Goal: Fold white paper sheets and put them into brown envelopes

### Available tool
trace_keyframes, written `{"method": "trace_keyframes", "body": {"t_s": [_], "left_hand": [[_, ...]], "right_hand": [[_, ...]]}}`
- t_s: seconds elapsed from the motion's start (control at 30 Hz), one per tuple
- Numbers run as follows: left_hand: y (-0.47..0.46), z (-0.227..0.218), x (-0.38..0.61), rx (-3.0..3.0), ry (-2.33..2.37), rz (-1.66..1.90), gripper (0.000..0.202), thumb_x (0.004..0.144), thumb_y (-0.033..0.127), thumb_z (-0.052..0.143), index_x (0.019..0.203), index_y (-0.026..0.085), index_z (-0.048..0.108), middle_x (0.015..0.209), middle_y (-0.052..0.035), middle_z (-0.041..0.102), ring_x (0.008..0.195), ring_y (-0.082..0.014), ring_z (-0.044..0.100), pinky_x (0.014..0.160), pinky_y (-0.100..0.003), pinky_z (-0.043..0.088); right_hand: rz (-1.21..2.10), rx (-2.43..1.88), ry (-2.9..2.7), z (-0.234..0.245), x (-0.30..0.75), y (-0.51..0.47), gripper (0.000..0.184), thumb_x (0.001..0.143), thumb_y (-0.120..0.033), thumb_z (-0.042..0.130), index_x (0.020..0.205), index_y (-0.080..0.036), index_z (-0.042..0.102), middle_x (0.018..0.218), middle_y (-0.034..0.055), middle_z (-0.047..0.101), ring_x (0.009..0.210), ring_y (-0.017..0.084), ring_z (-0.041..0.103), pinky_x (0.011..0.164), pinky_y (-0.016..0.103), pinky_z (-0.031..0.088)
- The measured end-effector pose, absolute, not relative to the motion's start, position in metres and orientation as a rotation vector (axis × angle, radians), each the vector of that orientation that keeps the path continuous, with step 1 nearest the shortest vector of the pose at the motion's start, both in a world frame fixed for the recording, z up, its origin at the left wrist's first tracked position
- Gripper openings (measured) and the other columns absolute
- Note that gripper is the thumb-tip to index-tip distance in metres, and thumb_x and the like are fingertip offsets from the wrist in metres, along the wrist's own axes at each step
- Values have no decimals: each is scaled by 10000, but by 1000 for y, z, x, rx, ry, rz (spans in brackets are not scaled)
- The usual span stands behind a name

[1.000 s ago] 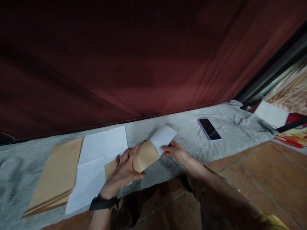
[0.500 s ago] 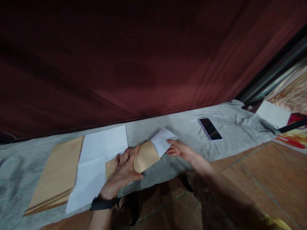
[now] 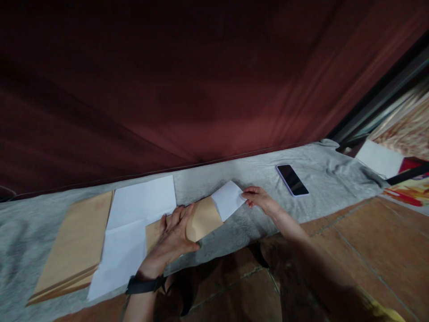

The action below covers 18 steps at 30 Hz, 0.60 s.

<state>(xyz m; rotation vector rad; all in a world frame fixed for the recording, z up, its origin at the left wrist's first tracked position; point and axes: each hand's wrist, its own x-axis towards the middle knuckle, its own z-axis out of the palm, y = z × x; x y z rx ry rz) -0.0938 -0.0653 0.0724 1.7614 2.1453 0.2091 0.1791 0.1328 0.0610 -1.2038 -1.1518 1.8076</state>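
A small brown envelope (image 3: 205, 220) lies slanted on the grey cloth, with a folded white paper (image 3: 228, 199) sticking out of its right end. My left hand (image 3: 176, 237) rests across the envelope's left part, fingers spread and pressing on it. At the paper's outer right corner, my right hand (image 3: 256, 199) pinches the edge between thumb and fingers. How deep the paper reaches inside the envelope is hidden. To the left, a creased white sheet (image 3: 134, 232) lies flat, close to my left hand.
A stack of brown envelopes (image 3: 75, 241) sits at the far left. A phone (image 3: 292, 180) in a purple case lies right of my right hand. Grey cloth (image 3: 335, 179) covers the narrow surface; a dark red curtain (image 3: 208, 89) hangs behind it. Tiled floor (image 3: 378, 241) shows in front.
My right hand has slid right along the white paper to its outer corner. My left hand stays spread on the envelope. The view has shifted slightly.
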Motion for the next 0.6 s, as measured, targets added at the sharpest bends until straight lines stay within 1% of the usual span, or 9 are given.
{"method": "trace_keyframes", "body": {"t_s": [0.1,0.2,0.27,0.37,0.47,0.53,0.6], "left_hand": [[-65,68,-94,1764,2135,226,1238,550,426,790,1584,339,115,1567,-110,300,1463,-380,270,1209,-572,45],[-63,68,-93,1765,2132,227,1229,555,427,785,1586,318,124,1567,-128,299,1467,-383,263,1205,-583,40],[-61,69,-91,1767,2129,227,1216,561,423,777,1586,309,131,1563,-130,306,1464,-380,268,1203,-587,48],[-59,73,-89,1762,2125,207,1204,566,421,765,1586,305,135,1554,-126,329,1457,-382,271,1199,-588,68],[-58,75,-87,1766,2126,179,1208,561,433,763,1584,303,134,1556,-122,334,1460,-379,259,1199,-586,65],[-57,74,-86,1769,2130,172,1211,557,437,763,1584,302,135,1563,-122,325,1461,-378,255,1200,-587,55],[-57,74,-86,1762,2139,168,1208,557,436,763,1583,304,138,1569,-120,314,1461,-378,252,1202,-585,50]], "right_hand": [[1890,-1246,-1366,63,180,131,97,621,-187,784,658,-185,694,501,-35,597,442,107,517,403,205,409],[1896,-1255,-1481,68,180,128,90,637,-224,774,620,-198,690,471,-36,561,438,107,490,407,212,398],[1881,-1231,-1509,72,179,123,84,633,-220,780,612,-204,700,471,-29,563,436,106,474,404,215,380],[1863,-1171,-1512,77,178,118,85,605,-196,800,627,-213,720,514,-19,604,451,105,471,409,217,364],[1900,-1144,-1554,77,175,115,101,587,-186,796,606,-207,699,505,-32,588,447,97,464,410,210,344],[1906,-1152,-1569,73,171,115,106,593,-178,779,656,-204,697,500,-53,573,445,94,468,414,202,334],[1875,-1177,-1563,67,166,114,159,610,-167,764,749,-211,699,511,-70,575,445,98,476,424,201,334]]}}
